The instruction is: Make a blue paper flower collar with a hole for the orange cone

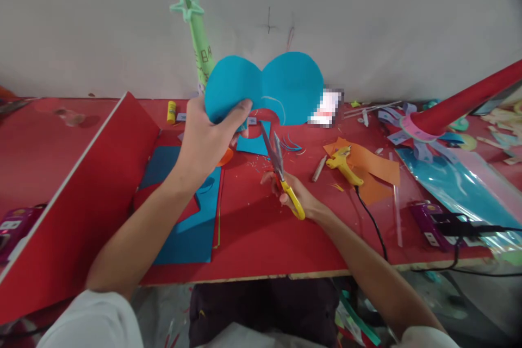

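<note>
My left hand (222, 130) grips a blue paper cutout (291, 84) by its lower left part, thumb on the near face. The cutout has two rounded lobes, a notch at the top and a curved opening in its lower edge, with a pale curved line beside that opening. In my right hand (299, 193) is a pair of scissors (278, 166) with yellow handles. Their blades are parted and point up toward the cutout's lower edge; I cannot tell whether they touch it. Another blue paper piece (253, 145) lies on the red table (261, 239) behind.
A yellow glue gun (345, 166) lies on orange paper (375, 166) at right, its black cable trailing to the table edge. At left stand a red board (81, 196) and blue sheets (204, 239). A glue stick (171, 112) and green tube (200, 43) are behind.
</note>
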